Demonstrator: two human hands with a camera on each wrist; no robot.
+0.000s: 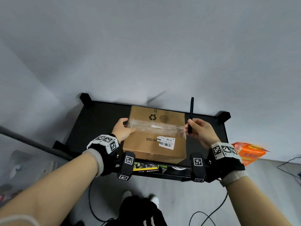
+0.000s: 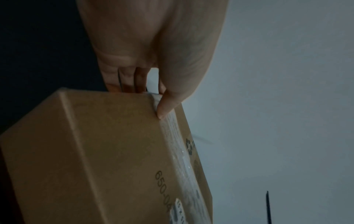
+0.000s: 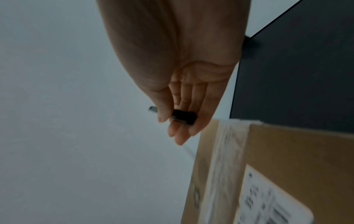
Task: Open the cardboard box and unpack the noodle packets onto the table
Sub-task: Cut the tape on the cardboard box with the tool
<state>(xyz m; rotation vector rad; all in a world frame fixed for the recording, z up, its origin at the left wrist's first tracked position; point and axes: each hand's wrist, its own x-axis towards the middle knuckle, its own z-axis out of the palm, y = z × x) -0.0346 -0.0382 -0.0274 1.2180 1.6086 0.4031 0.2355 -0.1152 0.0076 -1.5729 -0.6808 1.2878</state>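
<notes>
A brown cardboard box [image 1: 154,144] sealed with clear tape [image 1: 156,127] across its top stands on the black table [image 1: 97,124]. It carries a white barcode label [image 1: 166,142] and the print "650-04". My left hand [image 1: 123,130] grips the box's left top edge, thumb on the tape end [image 2: 162,109], fingers down the far side. My right hand [image 1: 197,129] holds a slim black cutter [image 1: 191,115] upright at the box's right top edge; in the right wrist view the thumb and fingers pinch the cutter [image 3: 184,116] beside the box [image 3: 287,166]. No noodle packets show.
An orange packet [image 1: 247,152] lies at the table's right end. A shelf under the table's front edge holds a yellow-green item [image 1: 146,167]. Cables [image 1: 208,214] trail on the grey floor near my feet. A grey wall stands behind the table.
</notes>
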